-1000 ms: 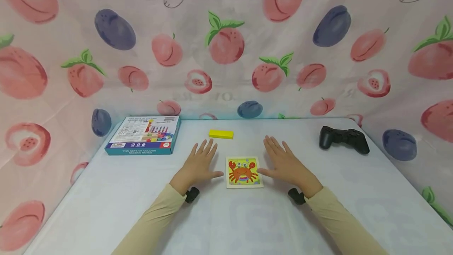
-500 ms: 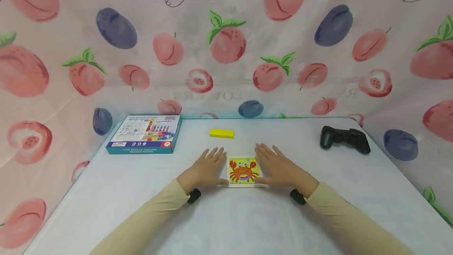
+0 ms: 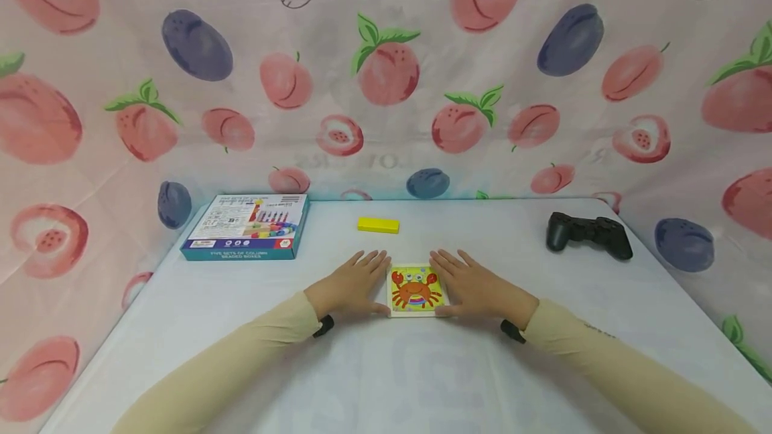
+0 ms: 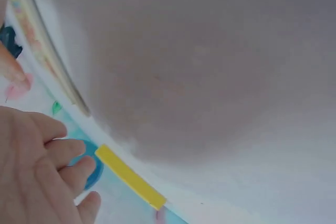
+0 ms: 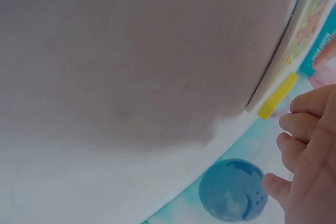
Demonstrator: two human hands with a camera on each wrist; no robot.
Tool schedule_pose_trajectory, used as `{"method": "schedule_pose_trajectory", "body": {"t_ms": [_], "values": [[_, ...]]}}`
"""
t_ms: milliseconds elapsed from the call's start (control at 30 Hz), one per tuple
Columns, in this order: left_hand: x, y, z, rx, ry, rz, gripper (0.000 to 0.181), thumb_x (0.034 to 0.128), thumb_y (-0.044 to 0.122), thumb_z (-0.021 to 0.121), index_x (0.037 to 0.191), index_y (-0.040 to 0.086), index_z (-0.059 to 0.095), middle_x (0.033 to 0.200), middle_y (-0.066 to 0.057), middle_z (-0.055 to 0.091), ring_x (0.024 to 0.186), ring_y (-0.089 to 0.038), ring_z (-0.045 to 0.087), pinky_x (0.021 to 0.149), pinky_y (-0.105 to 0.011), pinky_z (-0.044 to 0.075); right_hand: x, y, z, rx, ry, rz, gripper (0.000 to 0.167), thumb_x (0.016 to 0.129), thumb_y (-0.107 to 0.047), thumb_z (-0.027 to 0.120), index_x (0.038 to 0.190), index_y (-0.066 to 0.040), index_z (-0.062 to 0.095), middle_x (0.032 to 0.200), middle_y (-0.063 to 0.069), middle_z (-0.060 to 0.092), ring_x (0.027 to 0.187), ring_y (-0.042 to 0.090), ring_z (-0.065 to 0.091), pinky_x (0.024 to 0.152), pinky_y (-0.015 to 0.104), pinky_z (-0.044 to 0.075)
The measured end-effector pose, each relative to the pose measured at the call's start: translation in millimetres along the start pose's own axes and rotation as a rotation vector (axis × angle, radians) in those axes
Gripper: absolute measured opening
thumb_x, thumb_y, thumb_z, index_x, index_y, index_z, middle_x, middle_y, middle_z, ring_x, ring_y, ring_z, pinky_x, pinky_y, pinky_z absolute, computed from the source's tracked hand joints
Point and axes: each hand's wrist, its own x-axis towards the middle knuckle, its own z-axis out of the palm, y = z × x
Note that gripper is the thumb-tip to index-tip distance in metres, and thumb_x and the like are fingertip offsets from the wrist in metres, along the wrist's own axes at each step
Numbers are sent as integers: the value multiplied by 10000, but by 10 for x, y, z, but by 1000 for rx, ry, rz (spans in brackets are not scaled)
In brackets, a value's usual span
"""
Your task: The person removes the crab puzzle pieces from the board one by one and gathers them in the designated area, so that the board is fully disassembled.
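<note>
A square crab puzzle (image 3: 416, 291) with a pale frame lies flat on the white table, between both hands. My left hand (image 3: 351, 283) lies along its left side, fingers stretched forward and thumb at the near left corner. Mirroring it, my right hand (image 3: 476, 284) is at the right side, its thumb by the near right corner and its palm side toward the frame. In the left wrist view the puzzle's edge (image 4: 55, 61) shows beyond the hand (image 4: 44, 166). The right wrist view has the frame's edge (image 5: 278, 61) above the fingers (image 5: 296, 124). Whether the hands press the frame is hard to tell.
Behind the puzzle lies a yellow block (image 3: 378, 225). A flat teal-edged box (image 3: 241, 226) is at the back left, and a black game controller (image 3: 589, 236) at the back right. A fruit-print cloth (image 3: 386, 139) hangs behind the table.
Both hands have moved inward, from apart on either side to the puzzle's left and right edges. The puzzle stays in about the same place.
</note>
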Motion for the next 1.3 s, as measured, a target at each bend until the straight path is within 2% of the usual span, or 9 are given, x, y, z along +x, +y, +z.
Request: {"method": "schedule_pose_trajectory", "body": {"t_ms": [200,833,1300], "values": [[39,-33,-9,17,-20,9,1010,790,717,515,1511,98,176,1587,-72,153,1473,-228,142,1212,-416,114,22,26,8,-5,-12,-10,923,849,-650,501,1477,-21,256,1566,140,209,1456,300,182,1181,533,143],[108,-20,106,-44,-46,-18,992,797,713,512,1518,130,158,1593,-44,132,1475,-219,133,1213,-428,97,40,39,60,24,-39,-18,884,865,-628,495,1468,-17,282,1551,140,257,1444,304,222,1172,539,170],[105,-2,63,-56,-65,-22,994,795,700,526,1519,133,150,1595,-32,133,1477,-206,122,1214,-420,94,93,61,124,32,-90,23,891,852,-668,472,1487,-79,263,1569,79,231,1460,251,188,1186,505,163]]}}
